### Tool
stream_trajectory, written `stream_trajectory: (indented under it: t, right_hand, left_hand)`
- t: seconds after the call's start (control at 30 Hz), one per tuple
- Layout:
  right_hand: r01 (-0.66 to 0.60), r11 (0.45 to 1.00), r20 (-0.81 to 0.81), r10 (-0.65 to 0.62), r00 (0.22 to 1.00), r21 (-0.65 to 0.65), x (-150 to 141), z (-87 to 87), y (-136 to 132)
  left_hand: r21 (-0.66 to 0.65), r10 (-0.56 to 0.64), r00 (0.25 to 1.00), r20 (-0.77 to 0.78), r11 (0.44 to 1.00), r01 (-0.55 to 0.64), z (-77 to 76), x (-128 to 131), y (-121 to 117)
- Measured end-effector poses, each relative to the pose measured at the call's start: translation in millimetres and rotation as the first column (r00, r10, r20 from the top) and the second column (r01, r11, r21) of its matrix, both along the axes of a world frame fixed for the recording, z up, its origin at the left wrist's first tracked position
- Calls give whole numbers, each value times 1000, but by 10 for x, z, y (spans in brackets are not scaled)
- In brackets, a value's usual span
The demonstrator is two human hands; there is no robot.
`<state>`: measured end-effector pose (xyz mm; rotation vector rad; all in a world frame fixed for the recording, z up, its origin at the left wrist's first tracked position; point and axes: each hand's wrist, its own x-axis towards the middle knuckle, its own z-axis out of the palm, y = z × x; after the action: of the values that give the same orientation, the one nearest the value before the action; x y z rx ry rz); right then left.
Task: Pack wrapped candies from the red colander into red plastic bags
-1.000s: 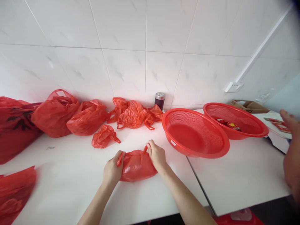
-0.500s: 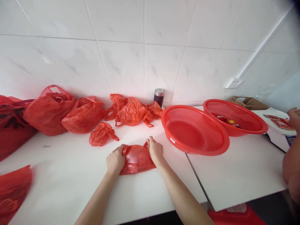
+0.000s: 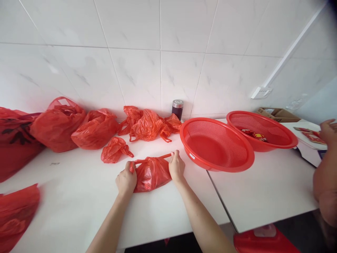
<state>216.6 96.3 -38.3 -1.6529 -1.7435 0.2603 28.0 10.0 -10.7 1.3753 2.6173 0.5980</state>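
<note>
A filled red plastic bag [image 3: 151, 175] rests on the white table between my hands, its handles drawn out sideways and crossing at the top. My left hand [image 3: 126, 178] is closed around one handle. Pinched in my right hand [image 3: 176, 164] is the other handle, stretched to the right. The bag's contents show only as a bulge through the thin plastic. Just behind it lies a small crumpled red bag [image 3: 114, 150].
Several red bags [image 3: 58, 128] line the wall, beside a dark flask [image 3: 177, 109]. Two red colanders stand right: a near colander [image 3: 193, 160] and a far colander [image 3: 286, 143] holding packets. A co-worker's arm [image 3: 326, 168] reaches in at the right edge, near a scale [image 3: 308, 154].
My hands have moved slightly apart, pulling the bag's handles taut to either side. The bag's top has gathered together and closed over its contents.
</note>
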Motion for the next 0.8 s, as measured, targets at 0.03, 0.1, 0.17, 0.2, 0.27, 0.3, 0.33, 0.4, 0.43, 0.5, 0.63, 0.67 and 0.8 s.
stream_trajectory:
  t: [0.03, 0.1, 0.17, 0.2, 0.27, 0.3, 0.33, 0.4, 0.43, 0.5, 0.63, 0.67, 0.8]
  right_hand:
    - [6, 1000, -37, -6, 999, 6, 9, 9, -2]
    - [13, 1000, -114, -10, 993, 19, 34, 32, -4]
    - [4, 999, -190, 3, 982, 38, 59, 59, -5]
    - [-10, 999, -225, 21, 974, 49, 70, 72, -5]
    - [-56, 996, -290, 76, 954, 76, 86, 92, -6]
    - [-84, 992, -318, 108, 942, 90, 90, 98, -7]
    - [-110, 988, -342, 140, 929, 104, 93, 102, -9]
    - [-153, 980, -383, 192, 903, 129, 99, 105, -16]
    - [-167, 976, -401, 210, 892, 140, 103, 106, -22]
    - [-180, 971, -433, 231, 871, 155, 114, 112, -37]
    - [-171, 973, -504, 228, 833, 156, 152, 141, -74]
    - [-166, 975, -526, 220, 822, 149, 163, 150, -80]
    - [-135, 987, -623, 161, 766, 89, 203, 152, -67]
  left_hand:
    - [20, 8, 1000, 23, 1000, -8, -4, -3, -1]
    - [62, 26, 997, 77, 998, -31, -2, -30, 1]
    - [115, 29, 990, 140, 992, -46, 39, -81, 4]
    - [152, 24, 986, 166, 987, -50, 82, -104, 3]
    - [254, 9, 983, 181, 966, -56, 217, -112, -6]
    - [316, 1, 986, 164, 947, -53, 301, -83, -12]
    - [374, -11, 991, 133, 926, -40, 388, -30, -14]
    - [446, -87, 995, 50, 893, 56, 535, 140, 3]
    - [446, -160, 987, 12, 884, 138, 582, 243, 26]
    - [375, -336, 942, -19, 871, 318, 612, 437, 93]
    - [165, -491, 868, 75, 865, 474, 566, 597, 193]
    - [131, -489, 866, 107, 870, 475, 584, 577, 187]
    - [90, -481, 834, 272, 875, 475, 922, 308, 24]
